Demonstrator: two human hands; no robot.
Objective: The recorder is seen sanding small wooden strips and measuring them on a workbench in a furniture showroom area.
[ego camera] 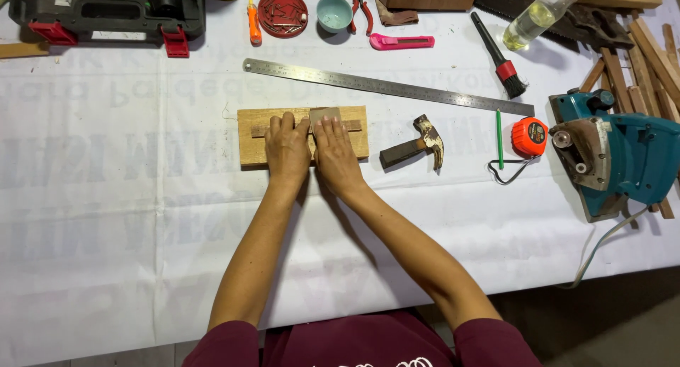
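**Wooden Board Under Two Hands**

Wood was in the middle of the white table cover [142, 218]. It was a flat wooden board [251, 151] with a thin darker strip [353, 125] lying along it. Both hands lay on the board, side by side and almost touching.

The left hand [287, 149] lay flat, palm down, with its fingers spread over the strip. It was open and pressed on the wood; it did not wrap around anything.

The right hand [334, 151] rested just beside it. Its fingertips lay on a small grey-brown sanding pad [324, 115] that sat on the board near the far edge. The fingers were stretched out on top of the pad, not curled around it.

A long metal ruler [386, 87] lay just past the board, a bit slanted. A hammer [418, 146] with a dark handle lay near the board on the right. Further right were a green pencil [499, 138] and an orange tape measure [529, 137], close together. A blue power saw [623, 158] sat at the right edge, next to a pile of wood sticks [648, 66].

At the far side of the table were a black tool case [106, 13] with red clips, an orange screwdriver [253, 21], a red dish of nails [282, 14], a small blue-green bowl [333, 13], red pliers [363, 9], a pink cutter knife [401, 42], a black brush [499, 55] with a red band, and a clear bottle [542, 14] with yellowish liquid.
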